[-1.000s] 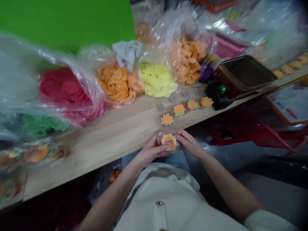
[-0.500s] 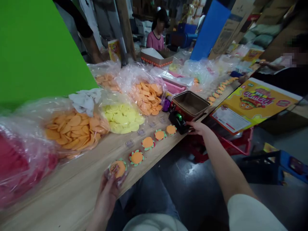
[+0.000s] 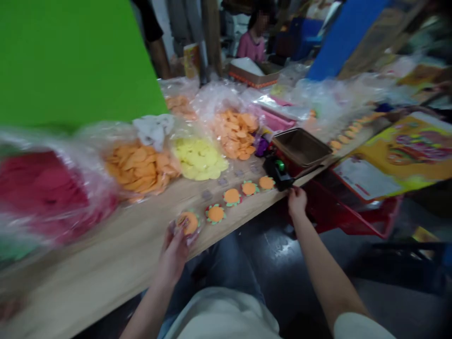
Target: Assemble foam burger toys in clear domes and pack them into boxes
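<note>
My left hand (image 3: 173,254) is closed on a foam burger (image 3: 189,222) with an orange round top, a printed mark and clear plastic about it. It holds the burger at the table's front edge. My right hand (image 3: 297,202) is at the near end of a black tape dispenser (image 3: 277,173) with a green roll, fingers pinched together. Whatever is between those fingers is too small and blurred to make out. Between the hands runs a row of similar foam burgers, the nearest burger (image 3: 215,214) showing green and red frilled edges. Small clear pieces (image 3: 222,181) lie behind the row.
Open plastic bags hold red foam pieces (image 3: 42,181), orange foam pieces (image 3: 137,165) and yellow foam pieces (image 3: 199,157). A brown-lined tin (image 3: 300,146) stands behind the dispenser. A red crate (image 3: 356,219) and yellow printed box (image 3: 406,155) are at right. Across the table sits a person (image 3: 251,44).
The view has swung left, showing more of the red bag. My right hand has drawn back slightly to the dispenser's near end, its fingers now bunched. My left hand keeps hold of the burger.
</note>
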`<state>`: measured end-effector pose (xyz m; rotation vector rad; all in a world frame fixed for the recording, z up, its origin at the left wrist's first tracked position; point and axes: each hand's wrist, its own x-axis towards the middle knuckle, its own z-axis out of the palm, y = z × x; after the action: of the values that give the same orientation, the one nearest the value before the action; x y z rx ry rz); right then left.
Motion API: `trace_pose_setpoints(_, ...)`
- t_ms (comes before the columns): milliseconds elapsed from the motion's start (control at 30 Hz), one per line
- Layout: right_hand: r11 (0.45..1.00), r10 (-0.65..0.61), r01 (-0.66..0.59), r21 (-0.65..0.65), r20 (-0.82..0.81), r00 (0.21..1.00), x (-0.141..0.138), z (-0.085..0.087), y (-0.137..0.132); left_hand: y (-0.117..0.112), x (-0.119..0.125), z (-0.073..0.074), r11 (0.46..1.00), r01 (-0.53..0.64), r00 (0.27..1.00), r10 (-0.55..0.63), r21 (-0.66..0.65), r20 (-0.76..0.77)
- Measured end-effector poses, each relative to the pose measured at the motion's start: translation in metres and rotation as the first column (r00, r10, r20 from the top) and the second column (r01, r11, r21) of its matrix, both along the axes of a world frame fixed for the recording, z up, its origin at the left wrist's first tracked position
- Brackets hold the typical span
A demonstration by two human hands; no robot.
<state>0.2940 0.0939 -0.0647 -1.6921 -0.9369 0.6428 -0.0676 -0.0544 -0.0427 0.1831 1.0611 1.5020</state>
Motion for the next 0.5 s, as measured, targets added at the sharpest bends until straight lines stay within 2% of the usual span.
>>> trace_pose_setpoints(100, 1.000, 0.003, -0.005, 0.024, 0.070, 0.998, -0.039, 0.017, -0.029, -0.009, -0.004, 0.022, 0.999, -0.021, 1.000, 0.022, 0.041, -0.013)
trace_pose_setpoints(133, 0.997, 0.047, -0.053, 0.059, 0.099, 0.994, -0.061, 0.025, -0.041, -0.012, -0.007, 0.029, 0.998, -0.035, 0.999, 0.036, 0.047, -0.013)
trace_pose_setpoints(167, 0.981, 0.176, -0.183, 0.060, 0.109, 0.978, -0.086, 0.034, -0.055, -0.015, -0.010, 0.035, 0.997, -0.055, 0.998, 0.055, 0.055, -0.008)
trace_pose_setpoints(200, 0.932, 0.353, -0.359, 0.038, 0.113, 0.929, -0.114, 0.044, -0.070, -0.018, -0.014, 0.039, 0.995, -0.074, 0.997, 0.074, 0.062, -0.001)
trace_pose_setpoints(233, 0.832, 0.553, -0.554, -0.010, 0.071, 0.830, -0.145, 0.053, -0.086, -0.022, -0.018, 0.043, 0.993, -0.090, 0.996, 0.090, 0.071, 0.007)
trace_pose_setpoints(267, 0.712, 0.701, -0.702, -0.017, -0.013, 0.713, -0.175, 0.061, -0.102, -0.026, -0.022, 0.046, 0.991, -0.103, 0.995, 0.103, 0.081, 0.012)
trace_pose_setpoints(300, 0.586, 0.807, -0.810, 0.009, -0.096, 0.583, -0.205, 0.066, -0.117, -0.032, -0.026, 0.049, 0.989, -0.113, 0.994, 0.112, 0.093, 0.012)
trace_pose_setpoints(333, 0.489, 0.866, -0.871, 0.046, -0.147, 0.478, -0.231, 0.070, -0.130, -0.039, -0.031, 0.051, 0.987, -0.123, 0.992, 0.123, 0.107, 0.006)
trace_pose_setpoints(367, 0.423, 0.898, -0.902, 0.084, -0.176, 0.404, -0.253, 0.071, -0.140, -0.045, -0.036, 0.052, 0.983, -0.134, 0.991, 0.136, 0.122, -0.003)
trace_pose_setpoints(400, 0.379, 0.916, -0.919, 0.112, -0.186, 0.355, -0.271, 0.070, -0.147, -0.053, -0.041, 0.054, 0.980, -0.146, 0.989, 0.149, 0.137, -0.013)
trace_pose_setpoints(500, 0.327, 0.938, -0.937, 0.122, -0.164, 0.306, -0.302, 0.063, -0.156, -0.072, -0.057, 0.055, 0.971, -0.168, 0.984, 0.176, 0.171, -0.034)
